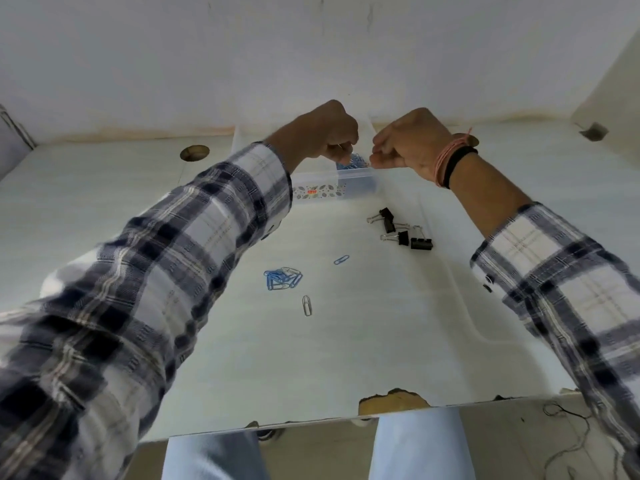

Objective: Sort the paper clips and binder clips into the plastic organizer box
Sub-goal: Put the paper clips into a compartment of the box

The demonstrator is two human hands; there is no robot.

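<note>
No legible txt; box label (312, 192) too blurry

White table (346, 358), chipped near edge (393, 403)

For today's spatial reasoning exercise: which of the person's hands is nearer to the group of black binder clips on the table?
Right. The right hand hovers above the organizer box, up-table from the binder clips; the left hand is farther off to their left.

Single head view: looks forward-down over table (346, 358), close, wide-angle, edges probably distorted.
</note>
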